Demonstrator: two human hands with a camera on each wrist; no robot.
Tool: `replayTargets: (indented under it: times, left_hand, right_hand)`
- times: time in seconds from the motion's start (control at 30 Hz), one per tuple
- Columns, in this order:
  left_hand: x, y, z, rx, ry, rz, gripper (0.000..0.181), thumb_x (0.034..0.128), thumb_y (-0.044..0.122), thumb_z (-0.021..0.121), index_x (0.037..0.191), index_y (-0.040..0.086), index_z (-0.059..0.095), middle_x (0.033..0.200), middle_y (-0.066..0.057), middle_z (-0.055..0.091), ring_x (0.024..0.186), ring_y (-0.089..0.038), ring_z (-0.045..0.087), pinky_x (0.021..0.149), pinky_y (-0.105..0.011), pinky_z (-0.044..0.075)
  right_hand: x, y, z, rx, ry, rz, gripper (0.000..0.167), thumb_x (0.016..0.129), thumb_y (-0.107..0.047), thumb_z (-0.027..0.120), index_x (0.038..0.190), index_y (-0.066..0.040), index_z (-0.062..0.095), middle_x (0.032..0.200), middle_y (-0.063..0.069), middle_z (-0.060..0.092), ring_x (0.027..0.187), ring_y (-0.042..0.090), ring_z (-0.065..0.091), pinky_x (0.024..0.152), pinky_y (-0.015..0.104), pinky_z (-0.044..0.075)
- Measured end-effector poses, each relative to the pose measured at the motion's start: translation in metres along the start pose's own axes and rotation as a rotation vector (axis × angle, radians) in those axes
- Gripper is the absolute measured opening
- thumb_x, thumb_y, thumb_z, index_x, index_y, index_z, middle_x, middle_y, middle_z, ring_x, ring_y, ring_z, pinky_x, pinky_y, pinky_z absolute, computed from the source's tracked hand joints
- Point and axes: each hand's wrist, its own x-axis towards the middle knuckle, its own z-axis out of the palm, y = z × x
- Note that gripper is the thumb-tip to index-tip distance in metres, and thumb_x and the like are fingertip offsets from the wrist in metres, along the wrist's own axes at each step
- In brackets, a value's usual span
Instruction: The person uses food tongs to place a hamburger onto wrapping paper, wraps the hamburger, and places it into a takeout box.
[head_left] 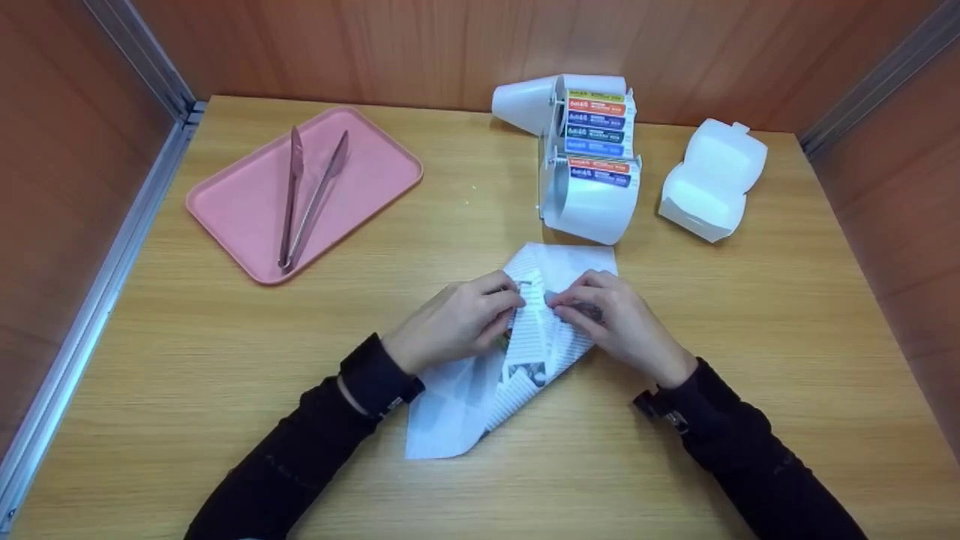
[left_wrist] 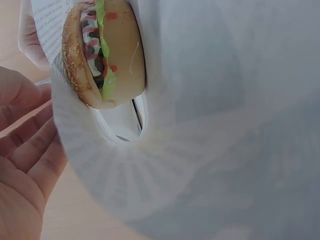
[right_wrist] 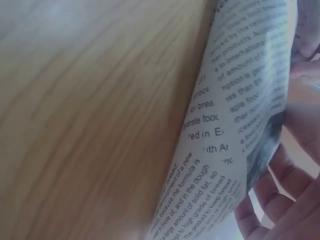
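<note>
The head camera looks from above the near side of the table (head_left: 562,480), facing forward and down, and from some way off it takes in the scene as far as the wooden wall (head_left: 375,45). The left wrist camera is very near, facing the pale inner side of the paper (head_left: 534,322) and the burger (left_wrist: 122,60), while the right wrist camera, also close, faces the printed outer side; all three views share this paper.

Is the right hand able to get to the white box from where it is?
Probably yes: only table shows between the right hand and the open white box, but the hand would first have to leave the paper.
</note>
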Motion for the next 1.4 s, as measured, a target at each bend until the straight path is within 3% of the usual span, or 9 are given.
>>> replayTargets:
  times: [0.13,0.33,0.47,0.6,0.83,1.1,1.4]
  left_hand:
    - [0.001,0.001,-0.001,0.004,-0.036,-0.018,0.021,0.1033,0.007,0.067,0.120,0.001,0.078,0.123,-0.012,0.071,0.110,-0.022,0.076,0.095,-0.032,0.063]
    - [0.002,0.001,0.001,0.014,-0.052,-0.009,0.020,0.1020,0.005,0.069,0.117,-0.001,0.079,0.122,-0.013,0.074,0.113,-0.025,0.075,0.099,-0.034,0.062]
    - [0.002,0.001,0.001,0.017,-0.060,-0.002,0.019,0.1027,0.007,0.069,0.116,0.000,0.080,0.121,-0.012,0.075,0.113,-0.025,0.075,0.100,-0.034,0.062]
    - [0.002,0.001,0.000,0.015,-0.069,-0.002,0.019,0.1030,0.009,0.070,0.117,0.001,0.079,0.121,-0.012,0.075,0.113,-0.025,0.075,0.100,-0.035,0.062]
    - [0.003,0.001,0.003,0.071,-0.043,0.066,0.017,0.1010,0.004,0.068,0.114,0.002,0.079,0.115,-0.011,0.075,0.110,-0.025,0.072,0.099,-0.036,0.060]
    - [0.002,0.004,0.004,0.126,-0.071,0.056,0.023,0.1034,0.007,0.065,0.122,0.004,0.078,0.124,-0.010,0.075,0.115,-0.025,0.069,0.101,-0.037,0.059]
    - [0.000,0.004,0.005,0.152,-0.114,0.037,0.029,0.1070,0.013,0.063,0.134,0.007,0.074,0.132,-0.008,0.074,0.125,-0.027,0.066,0.109,-0.040,0.055]
  right_hand:
    - [-0.002,-0.002,0.001,-0.030,0.003,-0.012,0.015,0.101,-0.026,0.077,0.114,-0.023,0.084,0.125,0.003,0.067,0.115,0.021,0.059,0.095,0.038,0.051]
    - [-0.003,-0.005,0.003,-0.044,0.014,-0.146,0.019,0.099,-0.016,0.079,0.117,-0.016,0.084,0.131,0.001,0.073,0.127,0.022,0.063,0.107,0.044,0.052]
    - [-0.004,-0.007,0.005,-0.066,0.012,-0.219,0.021,0.100,-0.016,0.078,0.121,-0.015,0.083,0.131,-0.001,0.076,0.127,0.021,0.064,0.104,0.043,0.051]
    - [-0.005,-0.008,0.007,-0.083,0.025,-0.233,0.022,0.100,-0.019,0.078,0.121,-0.016,0.082,0.130,-0.001,0.076,0.125,0.020,0.065,0.098,0.040,0.050]
    - [-0.005,-0.007,0.010,-0.106,0.074,-0.269,0.020,0.100,-0.021,0.079,0.119,-0.015,0.083,0.127,0.001,0.077,0.120,0.020,0.068,0.095,0.041,0.050]
    - [-0.005,-0.009,0.011,-0.073,0.058,-0.203,0.021,0.100,-0.022,0.079,0.119,-0.016,0.083,0.127,-0.001,0.076,0.120,0.018,0.067,0.095,0.039,0.051]
    - [-0.005,-0.005,0.005,0.064,0.020,-0.102,0.020,0.101,-0.020,0.077,0.119,-0.017,0.084,0.125,-0.003,0.076,0.120,0.015,0.068,0.101,0.039,0.057]
